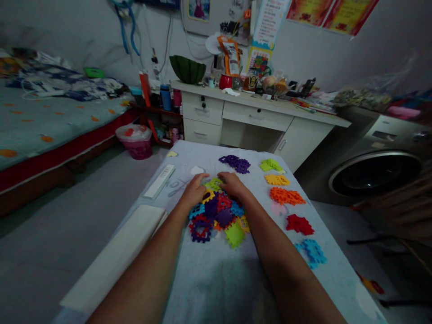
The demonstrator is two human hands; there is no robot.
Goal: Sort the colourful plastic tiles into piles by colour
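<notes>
A mixed pile of interlocking plastic building pieces lies on the cloth-covered table in purple, red, blue, yellow and lime green. My left hand curves around the pile's far left side, its fingers stretched out beside a lime green piece. On the opposite side, my right hand reaches round the far right edge, fingers extended and partly hidden. Neither hand visibly grips a piece. Beyond them lies a purple group of pieces. Down the right side run separate groups: lime green, yellow, orange, red and light blue.
Along the table's left side lie a long white box and a smaller white box. A white desk stands beyond the table, a washing machine to the right. A pink bin is on the floor near the bed.
</notes>
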